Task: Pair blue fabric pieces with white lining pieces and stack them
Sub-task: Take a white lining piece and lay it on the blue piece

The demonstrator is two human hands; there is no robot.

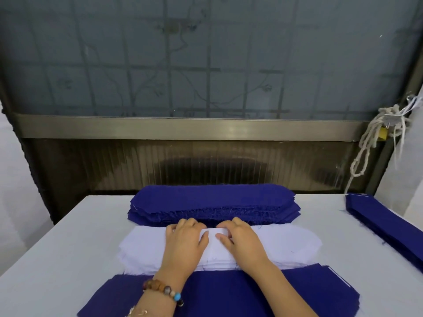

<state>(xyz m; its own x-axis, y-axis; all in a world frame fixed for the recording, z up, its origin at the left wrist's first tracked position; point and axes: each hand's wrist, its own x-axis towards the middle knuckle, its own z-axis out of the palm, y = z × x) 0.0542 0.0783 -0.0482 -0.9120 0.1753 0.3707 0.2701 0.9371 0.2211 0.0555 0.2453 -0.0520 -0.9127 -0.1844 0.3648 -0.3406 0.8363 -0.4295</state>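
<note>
A thick stack of blue fabric pieces [212,202] lies at the far middle of the white table [57,243]. In front of it sits a stack of white lining pieces [286,245]. Both hands rest on top of the white stack. My left hand [185,243] and my right hand [240,241] have their fingertips curled at the far edge of the top lining piece, which looks slightly lifted there. Nearest me lies another blue pile [229,294], partly under my forearms.
A further row of blue pieces [384,220] runs along the table's right edge. Behind the table stands a metal-framed window with a knotted white rope [368,143] and a padlock at the right. White cloth hangs at both sides.
</note>
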